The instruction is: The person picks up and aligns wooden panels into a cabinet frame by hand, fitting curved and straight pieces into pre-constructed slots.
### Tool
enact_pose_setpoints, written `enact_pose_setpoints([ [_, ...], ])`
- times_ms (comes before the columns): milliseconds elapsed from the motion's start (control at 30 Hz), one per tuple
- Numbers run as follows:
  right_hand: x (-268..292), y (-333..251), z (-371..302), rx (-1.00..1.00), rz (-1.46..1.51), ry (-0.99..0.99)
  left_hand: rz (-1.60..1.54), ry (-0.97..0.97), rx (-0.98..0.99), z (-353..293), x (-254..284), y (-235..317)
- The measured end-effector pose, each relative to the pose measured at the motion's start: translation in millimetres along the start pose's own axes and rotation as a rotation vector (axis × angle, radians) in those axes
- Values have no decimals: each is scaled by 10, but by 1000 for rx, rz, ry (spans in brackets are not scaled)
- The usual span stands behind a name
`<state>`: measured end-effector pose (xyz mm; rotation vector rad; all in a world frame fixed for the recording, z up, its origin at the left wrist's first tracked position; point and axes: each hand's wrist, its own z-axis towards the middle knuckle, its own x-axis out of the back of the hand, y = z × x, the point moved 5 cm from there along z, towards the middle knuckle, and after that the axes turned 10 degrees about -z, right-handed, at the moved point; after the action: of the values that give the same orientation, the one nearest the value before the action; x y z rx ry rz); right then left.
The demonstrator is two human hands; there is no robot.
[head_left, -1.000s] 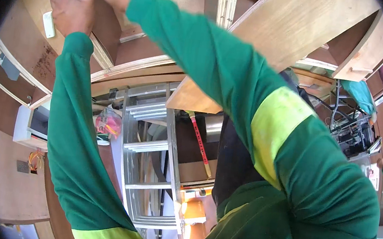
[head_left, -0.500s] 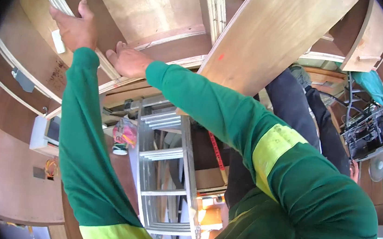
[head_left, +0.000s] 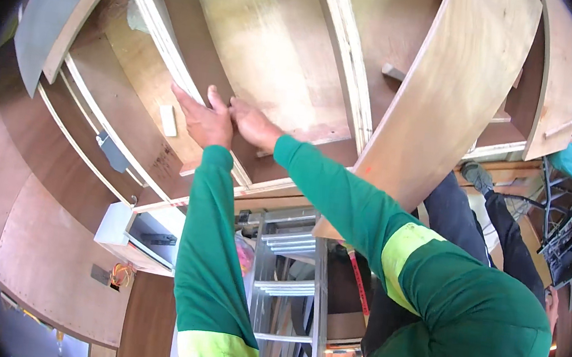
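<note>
My left hand [head_left: 203, 119] straddles the pale front edge of an upright plywood divider [head_left: 165, 39]. Its fingers lie on one side of that edge and its thumb sticks up on the other. Close beside it, my right hand [head_left: 255, 125] has its fingers drawn together, tips near the divider's right side. Whatever those fingertips pinch, if anything, is hidden. The divider belongs to a wooden cabinet frame with open bays. A broad plywood panel [head_left: 459, 92] leans across the frame to the right of my right forearm.
An aluminium ladder [head_left: 286, 286] stands below my arms. A small white box [head_left: 115, 227] and orange wires [head_left: 121, 274] are at the left. A grey curved panel [head_left: 63, 12] overhangs the upper left. Dark-trousered legs, a shoe [head_left: 478, 176] and black equipment [head_left: 568, 236] occupy the right.
The whole view has shifted, so the cabinet and ladder appear farther right. My right hand has moved up from the lower frame rail to beside my left hand, which stays at the divider.
</note>
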<state>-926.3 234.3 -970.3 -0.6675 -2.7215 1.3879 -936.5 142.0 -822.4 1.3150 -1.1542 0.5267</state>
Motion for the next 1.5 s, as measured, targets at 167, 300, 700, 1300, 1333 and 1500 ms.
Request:
enact_pose_setpoints([
  [167,428,-969,802,-100,244,17,-20,19,8,6,-6,-115],
  [300,761,-1687,1379,25,-30,15,-36,-14,88,26,7,-56],
  [700,876,-2230,2070,-110,39,-50,-68,13,100,6,54,-71],
  [1300,674,-2093,1917,79,-95,44,1,33,19,-6,8,-163],
  [1333,723,-2121,1942,90,-110,56,26,51,-36,23,-5,-148],
  [1500,730,-1959,1898,91,-164,35,63,27,-12,-32,0,-194],
])
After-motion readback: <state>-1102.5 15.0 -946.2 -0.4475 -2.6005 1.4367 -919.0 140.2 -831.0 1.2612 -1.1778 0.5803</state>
